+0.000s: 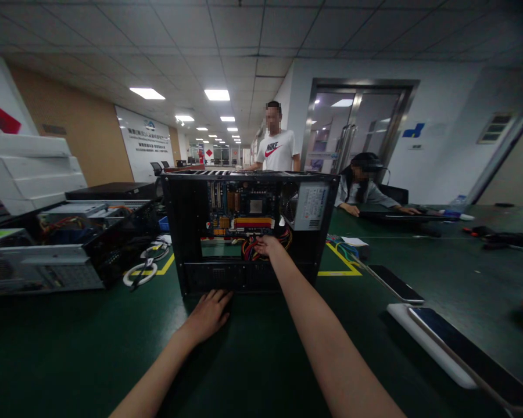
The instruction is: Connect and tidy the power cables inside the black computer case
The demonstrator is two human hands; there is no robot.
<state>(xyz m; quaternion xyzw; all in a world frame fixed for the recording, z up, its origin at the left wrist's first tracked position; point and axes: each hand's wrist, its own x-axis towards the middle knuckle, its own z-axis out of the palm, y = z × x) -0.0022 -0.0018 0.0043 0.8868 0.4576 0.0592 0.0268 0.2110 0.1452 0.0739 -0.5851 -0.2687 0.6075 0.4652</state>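
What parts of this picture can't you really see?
- Fingers of the right hand: head view, buried in the cable bundle inside the computer case, so its grip is unclear.
- Motherboard: parts too small and dim to tell apart.
- Left hand: lies flat on the green table; palm underneath hidden.
- Wall sign: text too small.

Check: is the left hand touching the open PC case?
Cannot tell. In the head view the left hand lies flat on the green table, fingertips right at the lower front edge of the PC case; dim light hides any contact or gap.
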